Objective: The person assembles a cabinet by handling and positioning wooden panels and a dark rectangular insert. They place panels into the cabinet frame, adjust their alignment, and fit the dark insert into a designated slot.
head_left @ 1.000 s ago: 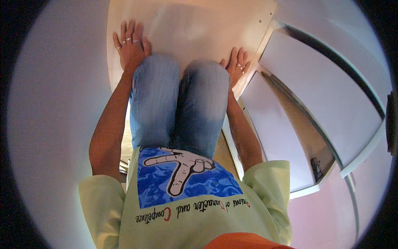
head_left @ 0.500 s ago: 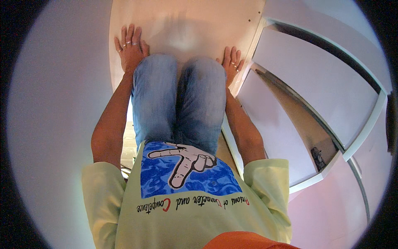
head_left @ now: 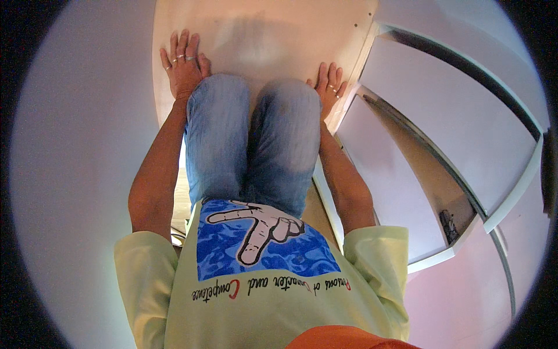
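My left hand [head_left: 187, 68] lies flat with its fingers spread on a pale, wood-coloured panel [head_left: 273, 23]. It rests near the panel's left edge, beside my left knee, with rings on its fingers. At the right side of the same panel, my right hand [head_left: 329, 87] presses down with fingers stretched out and rings showing; part of its thumb side is hidden by my right knee. Nothing is held in either hand. Between the hands, my knees in blue jeans [head_left: 221, 128] are at the panel; whether they touch it I cannot tell.
A white cabinet with sloping panels [head_left: 442, 99] stands close on my right. Its gap shows a brown inner board [head_left: 415, 151] and a small dark object [head_left: 448, 227]. A pale wall [head_left: 81, 174] runs along my left. Two small dark holes mark the panel's far right.
The panel's right edge, the cabinet and my right hand have shifted slightly to the right in view. My left hand stays flat on the panel, almost unmoved.
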### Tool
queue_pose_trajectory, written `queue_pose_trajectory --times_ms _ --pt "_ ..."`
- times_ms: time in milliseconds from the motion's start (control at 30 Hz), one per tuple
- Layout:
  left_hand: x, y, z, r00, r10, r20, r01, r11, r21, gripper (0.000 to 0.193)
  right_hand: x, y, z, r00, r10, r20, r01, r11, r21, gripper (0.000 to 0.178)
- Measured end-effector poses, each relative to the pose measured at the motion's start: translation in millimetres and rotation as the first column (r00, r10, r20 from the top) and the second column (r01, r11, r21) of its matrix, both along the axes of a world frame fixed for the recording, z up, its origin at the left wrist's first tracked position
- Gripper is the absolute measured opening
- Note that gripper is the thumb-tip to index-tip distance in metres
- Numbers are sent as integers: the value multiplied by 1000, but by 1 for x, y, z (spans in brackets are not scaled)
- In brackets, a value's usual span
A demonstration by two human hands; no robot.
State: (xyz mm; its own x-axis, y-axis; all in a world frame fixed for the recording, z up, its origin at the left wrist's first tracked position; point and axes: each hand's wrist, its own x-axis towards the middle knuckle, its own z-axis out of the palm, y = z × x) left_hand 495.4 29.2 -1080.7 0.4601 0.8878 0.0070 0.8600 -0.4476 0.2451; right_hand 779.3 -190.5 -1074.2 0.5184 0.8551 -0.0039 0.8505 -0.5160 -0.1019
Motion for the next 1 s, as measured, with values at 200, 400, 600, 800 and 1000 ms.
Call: queue_pose_trajectory --times_ms 200,400,600,800,1000 --pt "2 -1 4 1000 3 11 -3 1000 -2 53 0 0 -2 1000 -7 3 7 1000 -9 70" --pt "2 -3 6 1000 9 13 -9 1000 -15 52 0 1 -2 999 -30 17 31 997 -70 69" --pt "1 -3 6 1000 14 22 -14 1000 -25 53 -1 1 -1 999 -32 -15 32 999 -11 68" --pt "0 -3 4 1000 10 3 -10 1000 -12 55 2 -2 -4 1000 -23 -12 23 999 -40 66" --pt "-1 -2 5 999 12 -45 -13 1000 -16 55 0 -3 -4 999 -6 39 8 999 -43 63"
